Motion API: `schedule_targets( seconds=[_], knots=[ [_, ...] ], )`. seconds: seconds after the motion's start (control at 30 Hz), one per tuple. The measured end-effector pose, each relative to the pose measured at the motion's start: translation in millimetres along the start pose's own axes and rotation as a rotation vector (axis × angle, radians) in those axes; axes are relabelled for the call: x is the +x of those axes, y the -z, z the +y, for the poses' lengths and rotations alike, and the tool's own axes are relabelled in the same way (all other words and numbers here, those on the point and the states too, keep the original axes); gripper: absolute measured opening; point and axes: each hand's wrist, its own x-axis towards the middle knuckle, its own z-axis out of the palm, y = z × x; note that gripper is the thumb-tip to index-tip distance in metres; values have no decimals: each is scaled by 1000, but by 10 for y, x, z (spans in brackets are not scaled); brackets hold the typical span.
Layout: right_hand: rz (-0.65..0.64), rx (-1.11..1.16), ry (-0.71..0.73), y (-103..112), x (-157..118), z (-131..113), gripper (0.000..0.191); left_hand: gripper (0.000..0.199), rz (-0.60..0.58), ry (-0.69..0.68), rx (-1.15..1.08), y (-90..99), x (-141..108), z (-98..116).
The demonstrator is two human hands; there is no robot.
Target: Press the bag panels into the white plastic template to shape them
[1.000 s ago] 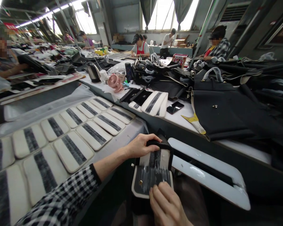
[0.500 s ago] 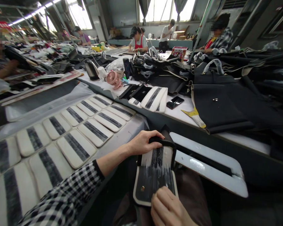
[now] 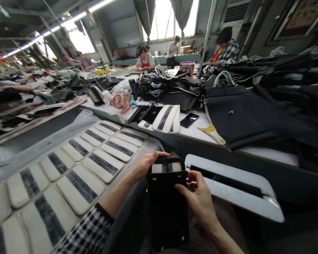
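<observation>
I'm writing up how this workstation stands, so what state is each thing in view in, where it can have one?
Black piece: held near its top, a pale striped area showing there
Left hand: gripping the top edge
Right hand: pinching the right edge
Striped panels: flat, stripes up
Phone: flat, screen dark
Pink fan: standing; running or not, cannot tell
Kettle: standing
Ceiling lights: lit
</observation>
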Motion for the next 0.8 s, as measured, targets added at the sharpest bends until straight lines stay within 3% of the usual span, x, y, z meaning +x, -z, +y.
schedule_targets(
  seconds=[0.13,0.27,0.47,0.63,0.7,0.8],
  knots=[
    [44,71,20,-185,-7,97,26,95,-82,-89,-167,73,-179,-15],
    [-2,213,-13,-259,54,95,27,94,-103,-114,46,127,-293,74],
    [45,260,6,-332,40,42,28,47,224,-51,202,-17,-325,2],
    [82,270,-33,-368,-31,-25,26,38,437,-98,182,-123,-270,-148],
    [114,233,-54,-383,-45,-57,22,38,481,-102,156,-156,-248,-163],
    [137,182,-62,-426,-45,-110,34,38,518,-109,140,-222,-235,-141]
  ],
)
